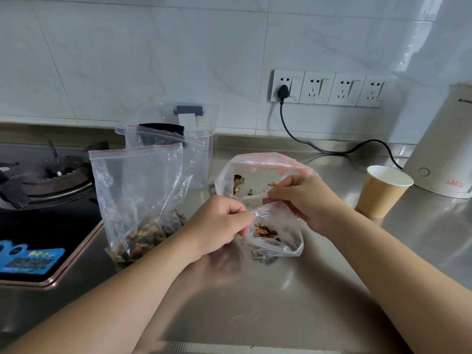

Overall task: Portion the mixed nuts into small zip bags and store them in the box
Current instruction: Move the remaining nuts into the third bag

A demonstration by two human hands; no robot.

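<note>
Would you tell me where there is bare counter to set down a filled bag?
The steel counter is bare between the forearms, and beside the paper cup toward the near right edge. It is crowded ahead: upright nut bags, the clear box, the big bag and both hands on the small bag.

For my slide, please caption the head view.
Both hands, left and right, hold a small zip bag of mixed nuts open.
</note>
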